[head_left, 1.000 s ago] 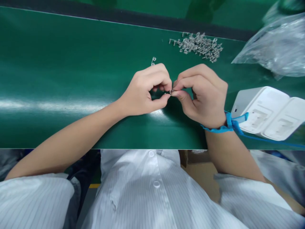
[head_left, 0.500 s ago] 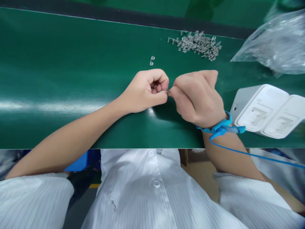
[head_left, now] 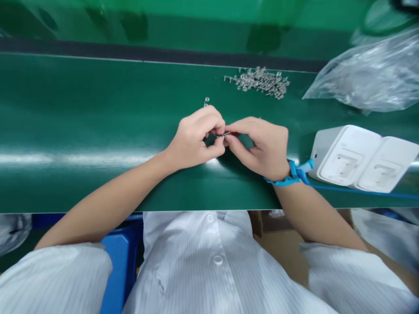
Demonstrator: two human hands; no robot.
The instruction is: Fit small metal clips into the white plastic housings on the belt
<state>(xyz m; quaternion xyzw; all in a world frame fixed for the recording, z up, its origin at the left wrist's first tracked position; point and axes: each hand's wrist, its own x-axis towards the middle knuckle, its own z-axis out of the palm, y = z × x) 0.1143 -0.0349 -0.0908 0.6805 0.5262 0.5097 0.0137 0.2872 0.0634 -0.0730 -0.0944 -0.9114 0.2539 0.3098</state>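
Between my two hands, at the fingertips, is a small metal part (head_left: 224, 134); its exact shape is mostly covered by the fingers. My left hand (head_left: 198, 137) pinches it from the left with thumb and forefinger. From the right, my right hand (head_left: 262, 144) grips it between thumb and fingertips, a blue wrist strap (head_left: 290, 174) around that wrist. Just beyond the left knuckles lies a small metal piece with round ends (head_left: 206, 100), partly covered by the hand. Farther off is a pile of small metal parts (head_left: 262, 82).
A clear plastic bag (head_left: 369, 74) lies at the right back. Nearer stands a white two-part device (head_left: 356, 159), with the strap's blue cord (head_left: 343, 189) running past its front. The green table (head_left: 81, 109) ends close to my body. Below is a blue bin (head_left: 118, 261).
My right hand has turned so its thumb and forefinger now show, pinching the small metal part. My left fingers have shifted on it. The camera view has tilted up slightly.
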